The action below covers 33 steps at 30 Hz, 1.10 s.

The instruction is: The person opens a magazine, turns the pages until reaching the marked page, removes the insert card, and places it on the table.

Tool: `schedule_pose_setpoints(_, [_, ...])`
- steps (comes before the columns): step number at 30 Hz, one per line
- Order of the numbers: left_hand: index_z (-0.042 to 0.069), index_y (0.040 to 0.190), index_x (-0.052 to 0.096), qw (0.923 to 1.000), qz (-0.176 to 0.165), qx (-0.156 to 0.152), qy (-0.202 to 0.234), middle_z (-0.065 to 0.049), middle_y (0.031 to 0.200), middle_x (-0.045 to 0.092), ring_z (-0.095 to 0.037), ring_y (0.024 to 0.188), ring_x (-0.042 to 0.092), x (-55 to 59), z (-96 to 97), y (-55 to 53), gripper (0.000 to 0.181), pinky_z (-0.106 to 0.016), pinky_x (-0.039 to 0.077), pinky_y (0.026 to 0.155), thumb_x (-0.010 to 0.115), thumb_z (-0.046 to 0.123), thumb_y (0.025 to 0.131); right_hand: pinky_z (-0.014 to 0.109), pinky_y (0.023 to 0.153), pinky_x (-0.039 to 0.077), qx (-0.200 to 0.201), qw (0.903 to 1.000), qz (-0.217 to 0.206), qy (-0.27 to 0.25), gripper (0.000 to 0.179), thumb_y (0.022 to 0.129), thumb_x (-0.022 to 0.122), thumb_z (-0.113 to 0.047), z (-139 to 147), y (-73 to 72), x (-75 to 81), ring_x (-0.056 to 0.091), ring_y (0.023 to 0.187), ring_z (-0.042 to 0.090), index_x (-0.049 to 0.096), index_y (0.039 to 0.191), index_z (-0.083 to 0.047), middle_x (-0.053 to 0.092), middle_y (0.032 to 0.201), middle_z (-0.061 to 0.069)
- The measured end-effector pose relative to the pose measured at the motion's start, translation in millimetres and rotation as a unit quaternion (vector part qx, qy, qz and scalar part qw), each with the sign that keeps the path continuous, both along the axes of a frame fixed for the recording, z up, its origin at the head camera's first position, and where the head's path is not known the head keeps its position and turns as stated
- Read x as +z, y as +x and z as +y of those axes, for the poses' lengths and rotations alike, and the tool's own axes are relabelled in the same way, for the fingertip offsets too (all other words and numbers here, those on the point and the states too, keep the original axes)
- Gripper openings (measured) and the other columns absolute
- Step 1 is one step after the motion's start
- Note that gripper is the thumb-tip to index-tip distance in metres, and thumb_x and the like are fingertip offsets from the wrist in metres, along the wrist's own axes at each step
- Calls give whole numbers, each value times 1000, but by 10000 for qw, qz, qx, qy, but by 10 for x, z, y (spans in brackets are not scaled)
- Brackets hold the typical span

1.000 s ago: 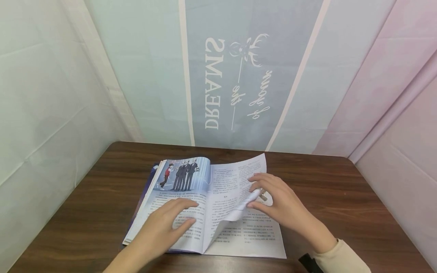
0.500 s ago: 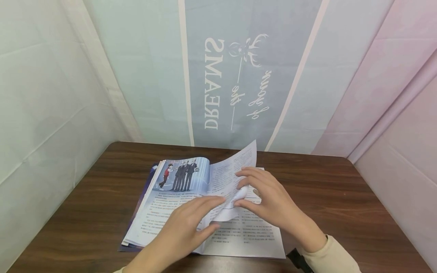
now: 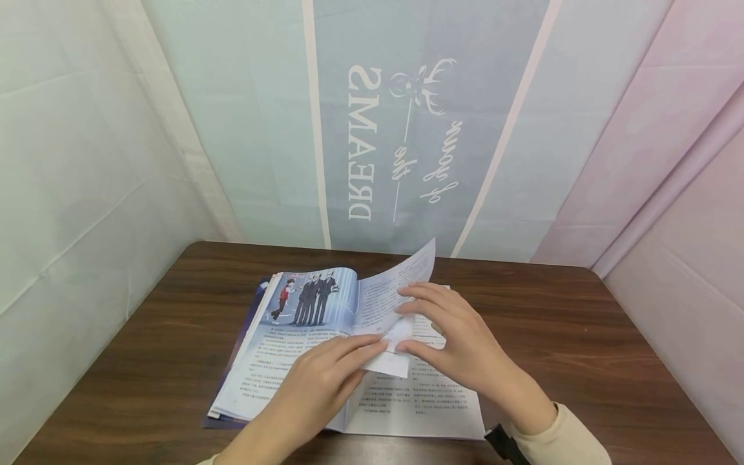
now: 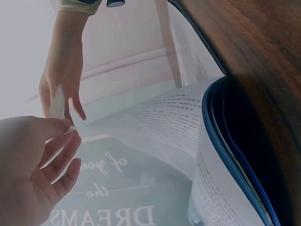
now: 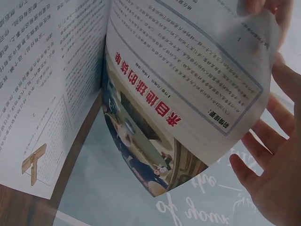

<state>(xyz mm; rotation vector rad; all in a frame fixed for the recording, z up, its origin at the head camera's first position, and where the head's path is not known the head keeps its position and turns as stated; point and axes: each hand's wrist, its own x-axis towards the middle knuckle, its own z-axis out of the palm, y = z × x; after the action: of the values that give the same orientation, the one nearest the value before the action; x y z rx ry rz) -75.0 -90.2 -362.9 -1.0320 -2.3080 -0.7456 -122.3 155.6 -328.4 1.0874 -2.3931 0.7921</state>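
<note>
An open magazine [image 3: 427, 407] lies on the table, a colour illustration of dark-suited figures on its left side. One printed page [image 3: 383, 290] stands raised and curved from the spine. My left hand [image 3: 325, 381] pinches this page near its lower edge between thumb and index finger, as the left wrist view shows. Just to the right, my right hand [image 3: 456, 329] has the page's outer edge between its thumb and fingers. On the underside of the page, the right wrist view shows red heading characters [image 5: 148, 89] and a colour picture. The left palm hides part of the left side.
The dark wood-grain table [image 3: 558, 336] extends on both sides of the magazine. Behind it hangs a pale backdrop curtain [image 3: 500, 39] with mirrored white lettering. A dark strap [image 3: 504, 445] sits by the right sleeve.
My left hand has moved right from the left side of the magazine and now pinches the page. The right hand has shifted left with the page, which stands higher than before.
</note>
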Motion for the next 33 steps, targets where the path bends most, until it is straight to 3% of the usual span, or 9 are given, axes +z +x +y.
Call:
schedule_pose_setpoints(6, [14, 135, 61, 9994, -53, 268, 195, 0, 129, 64, -20, 112, 64, -46, -65, -29, 59, -35, 55, 92, 76, -2, 81, 32, 110, 38, 143, 9985, 151, -510, 46, 93, 62, -51, 14, 19, 7, 52, 128, 26, 68, 120, -14, 60, 134, 3])
schedule_pose_setpoints(11, [14, 139, 56, 9975, -187, 646, 210, -4, 129, 63, -23, 113, 64, -99, -168, -53, 64, -37, 56, 90, 77, -1, 80, 31, 108, 38, 90, 9979, 208, -608, 45, 94, 61, -49, 64, 22, -43, 53, 125, 27, 67, 120, -13, 61, 133, 5])
schedule_pose_setpoints(17, [18, 146, 48, 9923, -542, 1112, -67, -1, 137, 57, -22, 117, 61, -164, -324, -42, 79, -40, 56, 89, 82, 0, 78, 37, 108, 40, -54, 9990, 242, -379, 40, 93, 64, -47, 170, 39, -167, 56, 122, 27, 68, 118, -16, 61, 132, 2])
schedule_pose_setpoints(21, [21, 148, 46, 9862, -843, 1421, -113, 0, 139, 54, -21, 119, 60, -206, -434, -11, 80, -41, 56, 88, 82, 2, 79, 39, 102, 44, -296, 9995, 86, -13, 45, 95, 58, -55, 280, 59, -274, 56, 122, 23, 68, 116, -16, 60, 132, 0])
schedule_pose_setpoints(24, [21, 148, 44, 9817, -992, 1625, -86, -1, 139, 54, -22, 118, 60, -237, -514, 6, 80, -42, 57, 86, 81, 2, 80, 34, 103, 42, -466, 9985, -66, 262, 50, 96, 49, -60, 380, 73, -354, 54, 123, 21, 68, 115, -17, 60, 132, -2])
schedule_pose_setpoints(29, [20, 150, 41, 9760, -1116, 1862, -160, -6, 139, 54, -24, 112, 64, -303, -653, 41, 85, -42, 58, 82, 82, 1, 78, 18, 105, 34, -359, 9987, -48, 345, 36, 90, 73, -38, 542, 80, -476, 57, 119, 20, 67, 120, -18, 61, 130, -2])
schedule_pose_setpoints(33, [15, 150, 39, 9716, -1274, 1981, -231, -11, 137, 55, -27, 112, 63, -353, -767, 67, 88, -43, 58, 83, 81, -4, 76, 15, 106, 32, -321, 9982, -191, 475, 47, 79, 83, -18, 643, 103, -560, 57, 119, 18, 66, 122, -20, 61, 131, -4])
